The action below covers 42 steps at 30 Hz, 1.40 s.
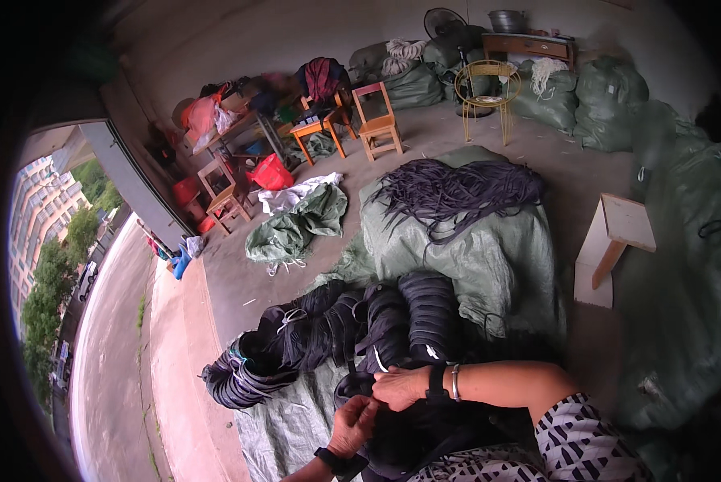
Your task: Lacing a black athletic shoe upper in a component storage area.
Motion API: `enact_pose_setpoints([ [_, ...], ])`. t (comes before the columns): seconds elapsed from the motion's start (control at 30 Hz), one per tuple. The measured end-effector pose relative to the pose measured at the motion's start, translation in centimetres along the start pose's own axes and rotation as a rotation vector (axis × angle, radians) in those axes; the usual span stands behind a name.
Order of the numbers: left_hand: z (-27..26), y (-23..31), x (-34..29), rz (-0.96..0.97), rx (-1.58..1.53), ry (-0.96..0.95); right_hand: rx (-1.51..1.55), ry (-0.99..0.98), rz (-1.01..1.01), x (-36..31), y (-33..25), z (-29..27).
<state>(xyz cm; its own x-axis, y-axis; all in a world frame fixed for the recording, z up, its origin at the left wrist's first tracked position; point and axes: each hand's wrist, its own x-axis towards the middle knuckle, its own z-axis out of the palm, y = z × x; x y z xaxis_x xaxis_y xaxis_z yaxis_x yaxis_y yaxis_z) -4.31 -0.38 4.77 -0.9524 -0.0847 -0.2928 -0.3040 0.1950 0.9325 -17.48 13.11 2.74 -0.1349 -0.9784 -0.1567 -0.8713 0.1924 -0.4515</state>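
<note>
My left hand [352, 426] and my right hand [400, 389] meet low in the picture. The fingers of both are closed in a pinch; what lies between them is too small to make out. Right by them is a dark rolled bundle [349, 387], and more dark material lies over my lap. Just beyond, several black banded bundles [433, 316] lie side by side, some with white ties. Another striped bundle [246, 377] rests at their left end, on a pale green woven sheet [278, 426].
A heap of loose dark strips [457, 189] lies on a green woven sack [489, 249] ahead. To its right stands a small wooden stool [618, 221]; full green sacks [682, 305] line the right side. Chairs [376, 124] and a yellow round-framed stand [489, 84] are farther back. A doorway opens left.
</note>
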Motion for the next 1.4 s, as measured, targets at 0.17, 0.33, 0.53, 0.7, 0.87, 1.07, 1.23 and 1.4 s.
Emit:
enact_pose_setpoints([
  [0.17,0.1,-0.6,-1.3,0.019,-0.142,0.090,0.117,-0.202,0.025,2.1,-1.1,-1.9],
  [0.33,-0.8,-2.1,-0.8,0.139,-0.615,0.333,0.364,0.041,-0.079,1.2,0.3,-0.1],
  [0.53,-1.8,-4.7,-0.2,0.089,-0.849,0.392,1.013,0.338,0.009,-0.7,2.3,1.4],
  [0.7,-1.7,-4.1,0.2,0.100,-0.729,0.324,0.269,0.410,-0.185,0.4,1.2,1.7],
  [0.87,-2.0,-3.6,-0.1,0.113,-0.671,0.319,0.179,0.371,-0.110,-0.1,-0.6,0.7],
  [1.07,-2.4,-2.7,-1.0,0.228,-0.471,0.301,0.544,0.239,-0.041,-1.8,-5.2,0.9],
  [1.23,-2.3,-1.5,-1.2,0.353,-0.239,0.393,0.833,0.379,0.028,0.7,-6.8,3.2],
  [1.4,-2.3,-0.6,-2.0,0.383,-0.020,0.352,0.858,0.399,0.132,0.9,-7.6,3.2],
])
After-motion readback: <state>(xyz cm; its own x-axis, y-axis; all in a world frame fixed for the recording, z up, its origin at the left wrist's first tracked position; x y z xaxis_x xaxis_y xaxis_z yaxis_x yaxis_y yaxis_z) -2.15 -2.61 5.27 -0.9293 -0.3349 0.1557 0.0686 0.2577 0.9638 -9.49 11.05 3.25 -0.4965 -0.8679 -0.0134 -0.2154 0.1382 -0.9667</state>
